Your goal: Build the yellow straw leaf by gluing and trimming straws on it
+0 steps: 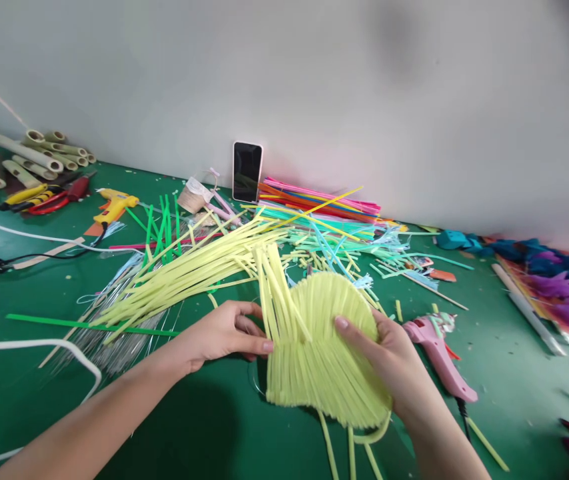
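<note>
A rounded panel of yellow-green pipe cleaners (324, 373), laid tightly side by side, is held up over the table. My right hand (389, 350) grips its right side, thumb on top and the other fingers hidden behind. At the left edge, my left hand (232, 333) is closed, with thumb and forefinger pinching the panel where loose stem ends (279, 293) stick up. A few stems hang below the panel. Just behind my left hand lies a spread pile of yellow-green pipe cleaners (189, 267).
A pink glue gun (442, 357) lies on the right, a yellow glue gun (114, 205) on the left. A phone (247, 172) leans on the wall beside colourful pipe cleaners (319, 200). Bamboo tubes (39, 157), pliers (64, 195), thin wires (124, 340) and a white cable (29, 347) occupy the left.
</note>
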Demonstrator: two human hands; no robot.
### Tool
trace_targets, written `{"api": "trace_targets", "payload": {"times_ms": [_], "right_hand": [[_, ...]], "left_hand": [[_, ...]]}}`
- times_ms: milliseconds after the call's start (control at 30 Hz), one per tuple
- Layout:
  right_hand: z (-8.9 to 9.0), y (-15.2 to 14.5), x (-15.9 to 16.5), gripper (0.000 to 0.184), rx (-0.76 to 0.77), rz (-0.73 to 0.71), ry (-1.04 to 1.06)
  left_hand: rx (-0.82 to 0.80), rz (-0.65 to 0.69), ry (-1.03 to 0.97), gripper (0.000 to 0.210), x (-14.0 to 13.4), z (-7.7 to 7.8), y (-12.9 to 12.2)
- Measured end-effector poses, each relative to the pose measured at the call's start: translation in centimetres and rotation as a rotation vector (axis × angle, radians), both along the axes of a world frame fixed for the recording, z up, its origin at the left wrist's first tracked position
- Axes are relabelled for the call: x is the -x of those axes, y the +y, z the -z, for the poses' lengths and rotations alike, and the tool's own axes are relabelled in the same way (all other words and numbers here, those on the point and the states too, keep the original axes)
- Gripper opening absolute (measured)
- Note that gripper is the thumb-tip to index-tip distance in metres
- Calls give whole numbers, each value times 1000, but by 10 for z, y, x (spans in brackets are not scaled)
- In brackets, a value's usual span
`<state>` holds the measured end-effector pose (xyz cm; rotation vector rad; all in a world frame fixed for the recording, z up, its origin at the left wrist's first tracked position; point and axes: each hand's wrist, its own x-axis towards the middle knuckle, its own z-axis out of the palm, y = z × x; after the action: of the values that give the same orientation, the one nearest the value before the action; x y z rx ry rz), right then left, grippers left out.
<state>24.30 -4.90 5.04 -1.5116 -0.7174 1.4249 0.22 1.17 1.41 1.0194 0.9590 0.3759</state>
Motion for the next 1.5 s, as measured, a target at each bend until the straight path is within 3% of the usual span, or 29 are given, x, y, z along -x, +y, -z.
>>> {"api": "trace_targets", "payload": {"times_ms": [133, 367, 633, 833, 900, 1033, 1133, 1200, 1367, 1500], "right_hand": [[2, 0, 0, 44, -6, -18, 4], [3, -1, 0, 49, 4, -53, 10], [-1, 2, -11, 51, 69, -29, 79], [2, 5, -25, 53, 4, 93, 115], [5, 5, -31, 48, -71, 130, 96], [15, 8, -40, 39, -259, 148, -48], [23, 11, -42, 47, -469, 160, -232], [27, 13, -40, 53, -532, 172, -292], [35, 16, -32, 37, -495, 108, -127], [37, 16, -24, 39, -441, 45, -67]], "left_hand": [[-22, -14, 31, 46, -2, -2, -1], [27, -48, 9, 63, -10, -4, -6], [-3, 55, -26, 49, 6, -8, 3], [127, 406, -66, 72, 25, -14, 8], [180, 424, -67, 69, 24, -13, 8], [148, 299, -102, 38, 17, -10, 7], [101, 183, -152, 32, 15, -10, 6], [48, 87, -179, 29, 14, -11, 6], [-35, -48, -180, 27, 12, -7, 7], [-46, -62, -173, 27, 9, -3, 7]]}}
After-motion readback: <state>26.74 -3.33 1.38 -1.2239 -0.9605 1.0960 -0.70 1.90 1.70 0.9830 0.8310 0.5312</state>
